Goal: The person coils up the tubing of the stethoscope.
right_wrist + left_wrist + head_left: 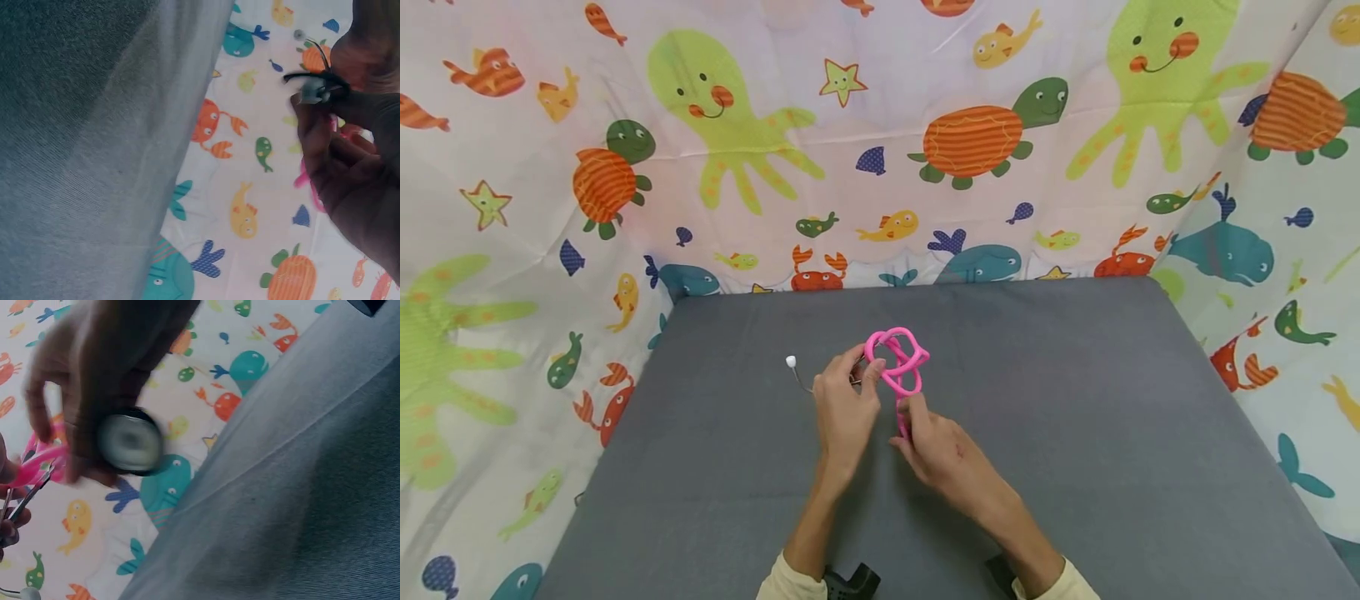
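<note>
The fingers of the left hand (846, 400) pinch the edge of a glossy pink, looped stethoscope tube (913, 363), the thumb laid over a curve and no gap left. The fingers of the right hand (943, 446) pinch the tube's straight tail just below those loops. The loops stand raised between and just beyond both sets of fingers; this paired hold probably keeps the coils from springing apart while the tail is steadied.

Just left of the left fingers, a thin curved metal ear tube (801, 381) pokes out, ending in a small white rounded ear tip (791, 362), likely left free because the grip takes only the bundle. Below the fingers spreads the grey cloth-covered tabletop (1075, 400); beyond them hangs a white curtain printed with sea creatures (887, 162).

The second ear tip cannot be made out. The left wrist view shows a blurred, dark-rimmed pale disc (130, 440) by the right fingers, perhaps the chest piece; the head view hides it.
</note>
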A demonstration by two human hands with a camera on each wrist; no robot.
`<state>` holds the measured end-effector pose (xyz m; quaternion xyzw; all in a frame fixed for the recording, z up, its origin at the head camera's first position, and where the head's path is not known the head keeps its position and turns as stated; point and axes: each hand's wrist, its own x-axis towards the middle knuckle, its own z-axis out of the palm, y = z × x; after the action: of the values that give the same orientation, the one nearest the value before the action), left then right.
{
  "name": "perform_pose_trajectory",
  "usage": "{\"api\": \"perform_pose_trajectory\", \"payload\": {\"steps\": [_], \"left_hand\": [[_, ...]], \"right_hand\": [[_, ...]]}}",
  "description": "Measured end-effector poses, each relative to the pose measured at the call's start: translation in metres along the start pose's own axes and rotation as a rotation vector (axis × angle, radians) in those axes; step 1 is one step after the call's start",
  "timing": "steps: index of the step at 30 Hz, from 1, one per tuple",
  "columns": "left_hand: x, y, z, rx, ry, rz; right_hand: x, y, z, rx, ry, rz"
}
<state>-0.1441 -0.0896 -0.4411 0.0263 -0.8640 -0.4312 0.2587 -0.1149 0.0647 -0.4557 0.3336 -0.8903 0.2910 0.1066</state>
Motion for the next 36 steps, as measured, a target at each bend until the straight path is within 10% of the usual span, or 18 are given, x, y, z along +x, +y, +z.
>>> {"api": "perform_pose_trajectory", "payload": {"steps": [12, 18, 32, 36], "left_hand": [[-0.004, 0.001, 0.002, 0.095, 0.047, 0.079], [-0.01, 0.006, 0.002, 0.139, 0.052, 0.149], [-0.02, 0.017, 0.006, 0.147, 0.162, 0.3], [-0.021, 0.017, 0.008, 0.128, 0.176, 0.308]], "right_hand": [[0.002, 0.012, -0.026, 0.589, -0.071, -0.177], [0.011, 0.012, -0.029, 0.587, 0.125, 0.005], [0.032, 0.005, -0.032, 0.624, 0.228, 0.518], [0.034, 0.003, -0.028, 0.542, 0.394, 0.524]]}}
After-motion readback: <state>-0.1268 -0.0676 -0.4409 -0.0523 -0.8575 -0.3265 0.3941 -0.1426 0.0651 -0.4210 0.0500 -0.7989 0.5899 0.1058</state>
